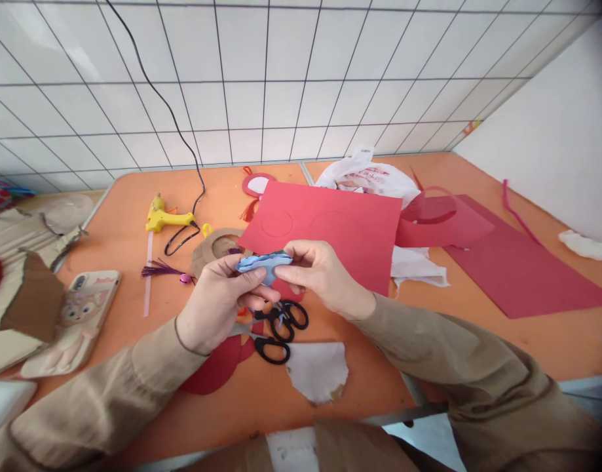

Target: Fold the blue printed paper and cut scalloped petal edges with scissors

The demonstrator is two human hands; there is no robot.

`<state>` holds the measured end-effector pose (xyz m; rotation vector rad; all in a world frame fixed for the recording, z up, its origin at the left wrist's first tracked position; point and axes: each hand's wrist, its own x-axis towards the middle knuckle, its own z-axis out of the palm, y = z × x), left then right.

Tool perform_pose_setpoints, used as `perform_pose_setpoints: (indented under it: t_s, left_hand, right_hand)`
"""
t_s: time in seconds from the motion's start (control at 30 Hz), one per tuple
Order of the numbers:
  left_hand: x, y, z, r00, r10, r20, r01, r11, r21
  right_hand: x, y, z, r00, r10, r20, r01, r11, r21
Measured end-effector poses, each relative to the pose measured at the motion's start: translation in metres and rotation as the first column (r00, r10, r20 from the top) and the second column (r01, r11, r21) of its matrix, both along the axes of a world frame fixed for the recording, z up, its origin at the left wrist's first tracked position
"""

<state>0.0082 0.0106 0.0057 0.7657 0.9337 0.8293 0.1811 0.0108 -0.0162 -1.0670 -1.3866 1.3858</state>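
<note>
A small light blue piece, folded and ruffled along its upper edge, looks like cloth or paper point(264, 262). My left hand point(217, 298) pinches its left end between thumb and fingers. On the other end, the thumb and fingertips of my right hand point(325, 275) are closed too. Below the hands lie black-handled scissors point(272, 352), apparently two pairs. Red cut pieces point(215, 370) are partly under them, and a rounded white scrap point(318, 370) is beside them. Behind the hands is a red sheet point(350, 226) with drawn circles. A brown cardboard ring point(202, 252) is partly hidden by my left hand.
A yellow glue gun point(170, 216) with a black cord lies at the back left. A purple tassel point(160, 267), a phone in a cartoon case point(79, 321) and torn cardboard point(30, 295) are at left. More red sheets point(517, 262) and a white plastic bag point(374, 177) lie rightward.
</note>
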Motion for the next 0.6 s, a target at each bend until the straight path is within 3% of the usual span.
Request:
perform_pose_setpoints:
  t_s: [0.17, 0.33, 0.6]
  left_hand:
    - [0.0011, -0.0021, 0.0040, 0.997, 0.070, 0.040, -0.069, 0.997, -0.034]
    - [0.0040, -0.0065, 0.0011, 0.994, 0.090, 0.069, -0.096, 0.991, 0.097]
    - [0.0006, -0.0041, -0.0059, 0.998, 0.043, -0.050, -0.028, 0.966, 0.258]
  right_hand:
    - [-0.0028, -0.0010, 0.0031, 0.999, -0.029, 0.014, 0.028, 0.998, 0.053]
    - [-0.0029, -0.0014, 0.0051, 1.000, -0.005, -0.010, 0.005, 1.000, 0.014]
    - [-0.0021, -0.0027, 0.0046, 0.999, 0.037, -0.037, -0.037, 0.999, -0.016]
